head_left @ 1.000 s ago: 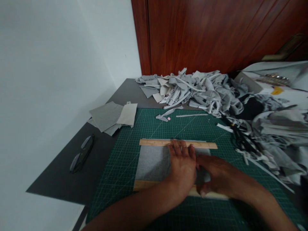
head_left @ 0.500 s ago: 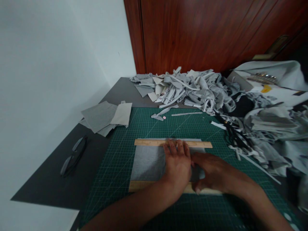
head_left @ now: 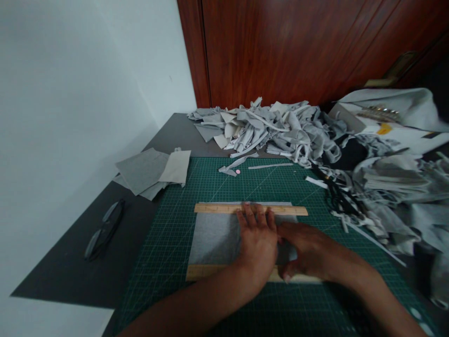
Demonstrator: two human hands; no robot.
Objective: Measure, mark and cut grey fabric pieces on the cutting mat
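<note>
A grey piece of cloth (head_left: 215, 238) lies flat on a green gridded cutting mat (head_left: 157, 290). One wooden ruler (head_left: 213, 208) crosses its far edge, and a second wooden ruler (head_left: 203, 272) lies along its near edge. My left hand (head_left: 258, 245) rests flat on the cloth, fingers stretched out, with the fingertips on the far ruler. Close beside it on the right is my right hand (head_left: 310, 248). Its thumb is apart from the fingers and touches the near ruler, while the fingers reach toward my left hand; their tips are partly hidden.
Cut cloth pieces (head_left: 145, 171) and eyeglasses (head_left: 104, 229) lie on the dark table at the left. A large heap of grey scraps (head_left: 259, 124) spans the back. Black-handled scissors (head_left: 338, 194), more cloth (head_left: 396, 175) and a white box (head_left: 372, 121) crowd the right.
The whole view has shifted slightly. Both hands, the cloth and the rulers keep almost the same places relative to one another.
</note>
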